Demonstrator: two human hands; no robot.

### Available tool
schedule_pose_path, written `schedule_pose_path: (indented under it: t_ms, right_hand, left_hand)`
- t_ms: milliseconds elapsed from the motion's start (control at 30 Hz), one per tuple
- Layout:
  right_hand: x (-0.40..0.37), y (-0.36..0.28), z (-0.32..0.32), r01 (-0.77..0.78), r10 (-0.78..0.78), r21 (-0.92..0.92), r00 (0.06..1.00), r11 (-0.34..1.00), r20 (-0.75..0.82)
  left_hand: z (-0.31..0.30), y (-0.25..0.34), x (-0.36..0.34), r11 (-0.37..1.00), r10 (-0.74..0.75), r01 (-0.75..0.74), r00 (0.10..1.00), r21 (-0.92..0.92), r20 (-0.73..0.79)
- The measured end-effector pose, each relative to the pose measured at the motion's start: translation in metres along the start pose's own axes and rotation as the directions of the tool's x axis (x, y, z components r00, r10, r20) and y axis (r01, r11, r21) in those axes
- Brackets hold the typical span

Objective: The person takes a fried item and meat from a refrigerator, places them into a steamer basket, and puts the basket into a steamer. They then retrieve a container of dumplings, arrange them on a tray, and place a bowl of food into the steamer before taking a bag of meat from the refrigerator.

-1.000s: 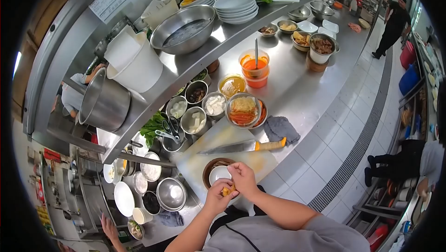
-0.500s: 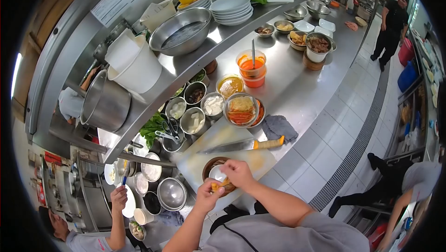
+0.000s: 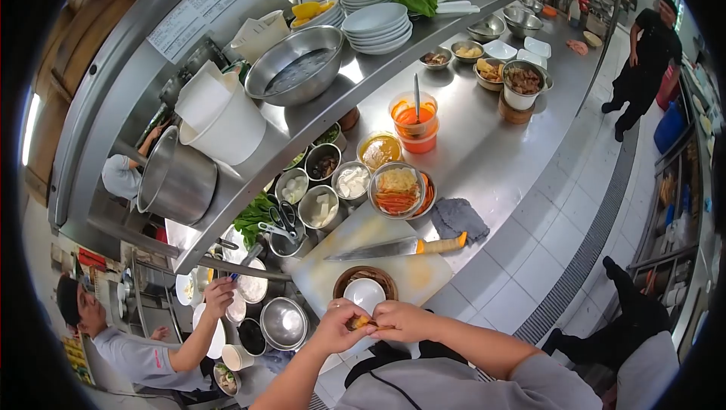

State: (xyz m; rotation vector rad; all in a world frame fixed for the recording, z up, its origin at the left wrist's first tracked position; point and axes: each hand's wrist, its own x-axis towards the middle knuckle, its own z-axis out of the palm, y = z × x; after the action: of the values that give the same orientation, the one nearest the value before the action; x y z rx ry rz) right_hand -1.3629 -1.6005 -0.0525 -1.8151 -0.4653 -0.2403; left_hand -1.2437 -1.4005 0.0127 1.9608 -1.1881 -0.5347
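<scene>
My left hand [image 3: 338, 327] and my right hand [image 3: 402, 321] meet close to my body, in front of the cutting board's near edge. Between their fingertips is a small yellow-brown piece of food [image 3: 364, 324], pinched from both sides; its exact kind does not show. Just beyond the fingers, a white bowl [image 3: 364, 294] sits inside a round brown wooden dish [image 3: 395, 287]. That dish rests on the pale, stained cutting board [image 3: 420, 272]. Farther up the board lies a large knife [image 3: 374, 250] with an orange and tan handle pointing right.
A grey cloth [image 3: 459, 219] lies right of the knife. Beyond stand a bowl of sliced carrot [image 3: 396, 200], tubs of orange sauce [image 3: 414, 124] and several metal pots. The steel shelf [image 3: 302, 132] overhangs on the left. A co-worker [image 3: 144, 349] reaches in at lower left with a utensil.
My hands have drawn toward my body, off the wooden dish, with the food still between them; the white bowl now shows more fully. The co-worker at left has leaned in, reaching toward the containers.
</scene>
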Motion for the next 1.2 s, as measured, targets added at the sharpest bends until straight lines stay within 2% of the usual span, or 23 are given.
schedule_pose_path:
  t_ms: [67, 133, 200, 367, 433, 467, 500, 533, 567, 667, 700, 733, 800, 933, 1000, 1033, 1100, 1200]
  right_hand:
    - [-0.009, -0.005, -0.006, -0.047, 0.046, 0.02, 0.999, 0.999, 0.012]
    - [-0.017, -0.004, -0.009, -0.094, 0.093, 0.038, 0.995, 0.995, 0.026]
    - [-0.024, 0.002, -0.007, -0.159, 0.155, 0.077, 0.986, 0.984, 0.06]
    - [-0.031, 0.017, -0.012, -0.16, 0.155, 0.152, 0.987, 0.975, 0.043]
    - [-0.028, 0.025, -0.012, -0.165, 0.159, 0.166, 0.986, 0.972, 0.044]
    - [-0.022, 0.025, -0.009, -0.239, 0.242, 0.151, 0.97, 0.959, 0.003]
    - [-0.014, 0.024, -0.005, -0.314, 0.321, 0.136, 0.946, 0.94, -0.038]
    - [-0.009, 0.022, -0.002, -0.316, 0.323, 0.134, 0.946, 0.939, -0.035]
    - [-0.002, 0.018, 0.002, -0.35, 0.358, 0.101, 0.93, 0.931, -0.087]
    - [0.017, 0.014, 0.009, -0.437, 0.43, -0.002, 0.887, 0.899, -0.17]
    - [0.02, 0.013, 0.013, -0.494, 0.476, -0.062, 0.858, 0.867, -0.193]
    - [0.02, 0.017, 0.018, -0.495, 0.477, -0.063, 0.858, 0.866, -0.189]
    - [0.021, 0.029, 0.028, -0.488, 0.424, -0.174, 0.852, 0.855, -0.306]
    - [0.03, 0.022, 0.032, -0.519, 0.449, -0.28, 0.849, 0.808, -0.279]
    - [0.033, 0.023, 0.034, -0.483, 0.375, -0.352, 0.865, 0.802, -0.334]
    - [0.034, 0.025, 0.035, -0.479, 0.37, -0.356, 0.867, 0.802, -0.333]
    - [0.031, 0.031, 0.037, -0.427, 0.283, -0.433, 0.89, 0.794, -0.357]
    - [0.03, 0.032, 0.042, -0.43, 0.293, -0.44, 0.891, 0.789, -0.346]
  left_hand:
    - [0.0, -0.001, 0.004, 1.0, 0.015, -0.015, 0.999, 0.025, 0.029]
    - [-0.001, -0.003, 0.008, 0.983, 0.037, -0.063, 0.987, 0.17, 0.154]
    - [-0.002, -0.006, 0.01, 0.983, 0.041, -0.07, 0.985, 0.169, 0.168]
    - [-0.004, -0.012, 0.01, 0.98, 0.092, -0.118, 0.982, 0.158, 0.168]
    - [0.002, -0.029, 0.006, 0.985, -0.174, 0.174, 0.967, 0.012, 0.187]
    - [0.007, -0.037, 0.007, 0.985, -0.173, 0.175, 0.967, 0.01, 0.186]
    - [0.012, -0.043, 0.009, 0.954, -0.289, 0.295, 0.953, -0.06, 0.091]
    - [0.017, -0.048, 0.01, 0.905, -0.406, 0.402, 0.914, -0.142, 0.004]
    - [0.021, -0.049, 0.011, 0.917, -0.397, 0.395, 0.916, -0.048, -0.053]
    - [0.03, -0.033, 0.01, 0.936, -0.351, 0.343, 0.93, -0.08, -0.11]
    - [0.036, -0.05, 0.004, 0.963, -0.269, 0.271, 0.953, -0.005, -0.141]
    - [0.039, -0.052, 0.004, 0.962, -0.271, 0.273, 0.952, -0.008, -0.142]
    - [0.045, -0.056, 0.001, 0.967, -0.24, 0.252, 0.952, 0.042, -0.189]
    - [0.05, -0.061, 0.01, 0.935, -0.298, 0.321, 0.941, 0.147, -0.159]
    - [0.05, -0.058, 0.018, 0.895, -0.26, 0.323, 0.938, 0.308, -0.231]
    - [0.048, -0.047, 0.019, 0.896, -0.256, 0.321, 0.938, 0.308, -0.235]
    - [0.042, -0.013, 0.015, 0.893, -0.243, 0.385, 0.848, 0.234, -0.471]
    - [0.04, -0.01, -0.01, 0.873, -0.239, 0.369, 0.894, 0.319, -0.379]
